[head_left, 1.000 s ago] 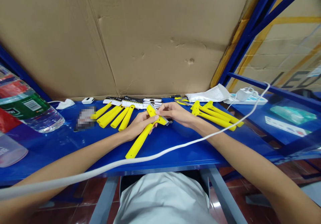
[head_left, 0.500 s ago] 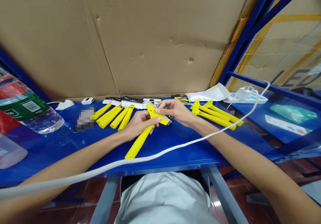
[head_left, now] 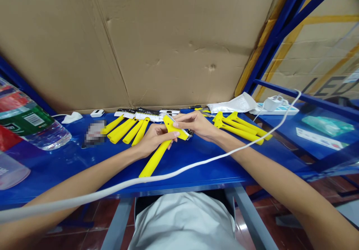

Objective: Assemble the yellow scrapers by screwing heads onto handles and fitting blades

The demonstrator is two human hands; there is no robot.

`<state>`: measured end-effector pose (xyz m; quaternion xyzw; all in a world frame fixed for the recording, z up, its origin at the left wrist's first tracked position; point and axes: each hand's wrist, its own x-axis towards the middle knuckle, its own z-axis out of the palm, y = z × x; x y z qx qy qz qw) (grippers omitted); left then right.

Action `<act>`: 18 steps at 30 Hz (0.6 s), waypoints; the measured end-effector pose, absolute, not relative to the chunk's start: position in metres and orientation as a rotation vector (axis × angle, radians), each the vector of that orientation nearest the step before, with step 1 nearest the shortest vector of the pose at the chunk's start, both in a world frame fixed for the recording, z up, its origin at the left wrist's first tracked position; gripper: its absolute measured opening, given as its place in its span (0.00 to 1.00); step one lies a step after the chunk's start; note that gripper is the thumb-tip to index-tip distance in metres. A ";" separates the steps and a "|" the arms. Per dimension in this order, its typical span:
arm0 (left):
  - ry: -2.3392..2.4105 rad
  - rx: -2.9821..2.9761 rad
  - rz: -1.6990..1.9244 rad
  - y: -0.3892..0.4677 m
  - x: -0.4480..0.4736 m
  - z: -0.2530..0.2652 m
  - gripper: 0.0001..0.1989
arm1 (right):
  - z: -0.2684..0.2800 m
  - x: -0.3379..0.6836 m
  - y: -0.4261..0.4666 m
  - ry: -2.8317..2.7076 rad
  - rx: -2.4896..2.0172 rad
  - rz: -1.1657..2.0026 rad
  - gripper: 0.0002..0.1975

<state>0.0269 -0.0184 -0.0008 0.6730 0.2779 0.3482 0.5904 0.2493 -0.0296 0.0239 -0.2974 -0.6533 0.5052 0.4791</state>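
Observation:
A yellow scraper (head_left: pixel 157 156) with a wide head and a long handle is held over the front of the blue table, its handle slanting down toward me. Closed around its neck is my left hand (head_left: pixel 157 137), the thumb lying on the yellow plastic. My right hand (head_left: pixel 193 125) pinches the scraper's head from the right, thumb on its face. A metal strip shows along the head's far edge. The right fingers behind the head are partly hidden. Several yellow scraper handles (head_left: pixel 130 130) lie left of my hands, and several yellow scrapers (head_left: pixel 238 127) lie to the right.
Black-and-white packets (head_left: pixel 147 114) lie along the cardboard wall (head_left: pixel 179 48). At the left stand a large water bottle (head_left: pixel 30 119) and a clear cup (head_left: pixel 12 171). A white cable (head_left: pixel 196 164) crosses in front of my forearms. A power strip (head_left: pixel 276 108) sits at the right.

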 end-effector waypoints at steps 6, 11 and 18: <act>0.685 1.580 0.772 -0.023 0.030 0.005 0.22 | 0.026 0.249 -0.031 -1.584 -0.721 1.168 0.13; 0.655 1.656 0.737 -0.025 0.030 0.014 0.24 | 0.024 0.248 -0.030 -1.533 -0.740 1.099 0.12; 0.635 1.741 0.712 -0.025 0.025 0.025 0.26 | 0.021 0.248 -0.027 -1.538 -0.702 1.080 0.14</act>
